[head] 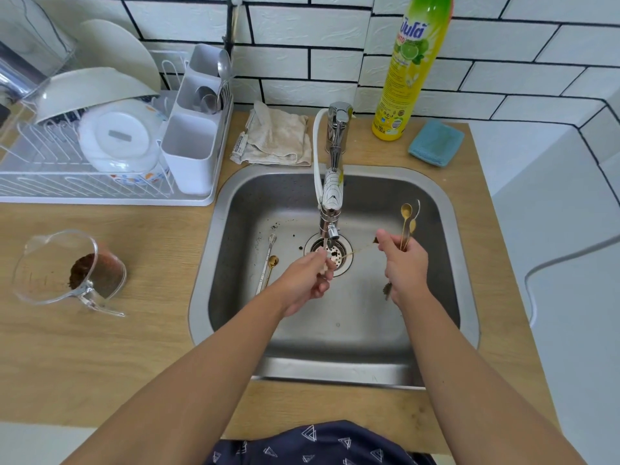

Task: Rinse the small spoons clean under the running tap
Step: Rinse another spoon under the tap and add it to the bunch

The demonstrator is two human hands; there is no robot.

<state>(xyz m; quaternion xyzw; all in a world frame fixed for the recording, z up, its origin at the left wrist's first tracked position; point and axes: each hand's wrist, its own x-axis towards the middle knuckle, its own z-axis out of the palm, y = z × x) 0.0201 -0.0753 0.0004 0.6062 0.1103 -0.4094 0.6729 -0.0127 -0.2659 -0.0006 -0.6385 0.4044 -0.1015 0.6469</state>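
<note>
Right hand (406,263) grips a bunch of slim gold and silver spoons (407,219), bowls up; left hand (307,280) pinches one thin gold spoon (355,252) beneath the tap (330,209), over the sink (432,196).

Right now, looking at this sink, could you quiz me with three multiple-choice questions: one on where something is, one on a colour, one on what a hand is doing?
1. Where do the two loose spoons lie?
A. In the drying rack
B. On the sink floor, left of the drain
C. On the blue sponge

2. What colour is the dish soap bottle?
A. Yellow and green
B. Red
C. White

3. What is the right hand doing?
A. Resting empty
B. Turning the tap
C. Gripping a bunch of small spoons

Answers: 1 B, they rest in the sink beside the drain. 2 A, yellow body, green top. 3 C, spoon bowls stick out above its fingers.
</note>
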